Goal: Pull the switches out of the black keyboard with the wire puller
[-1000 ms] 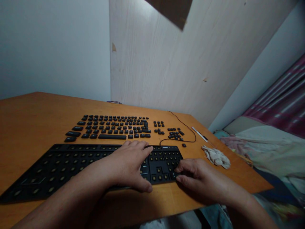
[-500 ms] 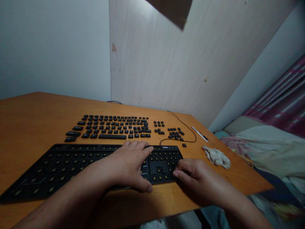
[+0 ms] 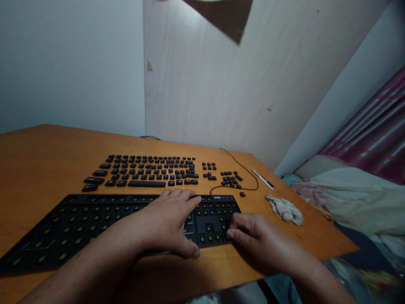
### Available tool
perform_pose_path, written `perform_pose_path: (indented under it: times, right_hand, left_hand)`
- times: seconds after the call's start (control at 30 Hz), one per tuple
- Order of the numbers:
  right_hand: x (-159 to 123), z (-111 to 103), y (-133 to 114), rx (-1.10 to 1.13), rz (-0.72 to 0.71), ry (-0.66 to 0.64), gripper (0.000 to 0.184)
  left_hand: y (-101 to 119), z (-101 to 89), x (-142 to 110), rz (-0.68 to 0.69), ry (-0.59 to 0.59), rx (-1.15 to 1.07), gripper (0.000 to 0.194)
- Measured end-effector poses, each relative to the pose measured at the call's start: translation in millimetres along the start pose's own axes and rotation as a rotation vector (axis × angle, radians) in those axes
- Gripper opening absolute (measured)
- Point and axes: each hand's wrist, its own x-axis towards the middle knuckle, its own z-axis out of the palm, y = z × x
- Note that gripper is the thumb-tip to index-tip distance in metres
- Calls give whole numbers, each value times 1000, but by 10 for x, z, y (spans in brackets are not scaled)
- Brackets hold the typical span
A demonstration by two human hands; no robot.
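A black keyboard base [image 3: 206, 220] with its keycaps off lies along the front of the wooden table, rows of small yellowish key posts showing. My left hand [image 3: 167, 219] rests palm down across its middle, fingers spread, covering part of it. At the base's lower right corner, over the number pad side, my right hand [image 3: 248, 231] is closed with thumb and fingers pinched together. Whatever is between those fingertips is hidden. Behind the base, loose black keycaps lie in keyboard-like rows, including a long space bar [image 3: 147, 184].
A jumbled group of keycaps [image 3: 230, 180] and one single keycap [image 3: 242, 194] lie behind my right hand. The thin cable [image 3: 234, 158] curves around them. Farther right are a slim white stick [image 3: 261, 177] and a crumpled cloth [image 3: 284, 210]. The wall panel [image 3: 202, 93] stands behind the table.
The whole view has shifted slightly, so everything sits a little lower and to the left. Both hands keep nearly the same places on the keyboard base.
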Motion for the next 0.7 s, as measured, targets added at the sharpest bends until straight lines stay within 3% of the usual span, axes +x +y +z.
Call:
perform_pose_path:
  times: [0.3,0.43,0.7]
  right_hand:
    - [-14,11,-84,-56,30,60,6]
    - [-26,17,-38,-21,13,86,9]
    - [-158,-88,117,65,63,365,14]
  left_hand:
    - [16,-20,-11,-6,-2,-7,105]
    - [11,-17,1,6,-1,-3,105]
    - [-20,-10,6,10,-13,-11,105]
